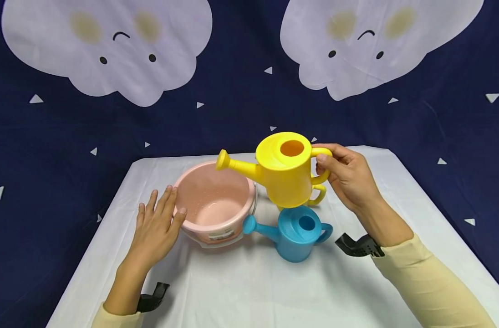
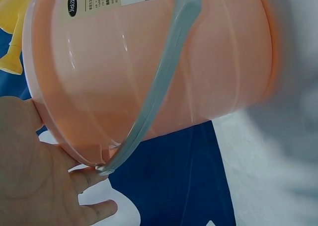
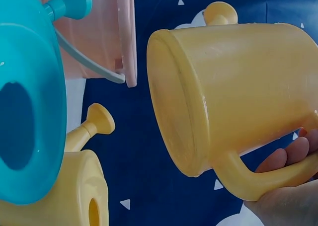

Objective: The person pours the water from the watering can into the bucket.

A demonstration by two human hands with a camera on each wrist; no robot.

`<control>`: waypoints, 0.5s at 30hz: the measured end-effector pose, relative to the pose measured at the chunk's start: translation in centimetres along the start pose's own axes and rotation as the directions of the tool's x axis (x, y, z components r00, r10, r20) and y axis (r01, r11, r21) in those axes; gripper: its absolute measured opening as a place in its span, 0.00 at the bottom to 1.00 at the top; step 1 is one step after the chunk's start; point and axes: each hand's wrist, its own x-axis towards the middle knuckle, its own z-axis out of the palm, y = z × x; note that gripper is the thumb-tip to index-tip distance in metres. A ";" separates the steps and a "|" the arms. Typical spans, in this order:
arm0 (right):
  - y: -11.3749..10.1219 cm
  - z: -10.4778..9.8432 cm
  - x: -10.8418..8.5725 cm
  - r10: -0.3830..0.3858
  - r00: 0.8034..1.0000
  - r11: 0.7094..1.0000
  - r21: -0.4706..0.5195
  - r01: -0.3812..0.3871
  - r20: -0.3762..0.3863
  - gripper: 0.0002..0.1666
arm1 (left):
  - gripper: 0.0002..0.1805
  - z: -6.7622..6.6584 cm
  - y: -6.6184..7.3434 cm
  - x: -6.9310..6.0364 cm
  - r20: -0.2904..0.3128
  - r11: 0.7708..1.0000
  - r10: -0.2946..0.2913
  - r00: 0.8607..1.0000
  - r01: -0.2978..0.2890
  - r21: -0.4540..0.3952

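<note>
A yellow watering can (image 1: 286, 180) is held up by its handle in my right hand (image 1: 349, 175), its spout pointing left over the rim of a pink bucket (image 1: 214, 226). The right wrist view shows my fingers (image 3: 297, 150) curled round that handle. My left hand (image 1: 157, 228) touches the bucket's left rim, its fingers straight. In the left wrist view the bucket's grey handle (image 2: 158, 87) hangs down along its side. A blue watering can (image 1: 297, 237) stands on the table below the held one. Behind it, a second yellow watering can (image 3: 54, 191) is mostly hidden in the head view.
A white cloth covers the table (image 1: 249, 291). Close behind it hangs a dark blue curtain (image 1: 233, 123) printed with clouds and small triangles. A black strap mount sits on each wrist.
</note>
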 end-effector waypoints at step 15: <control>0.0 -0.1 1.7 0.024 0.999 0.997 -0.068 -0.021 0.044 0.13 | 0.35 0.0 0.1 0.0 -0.010 1.000 -0.005 1.000 0.005 0.003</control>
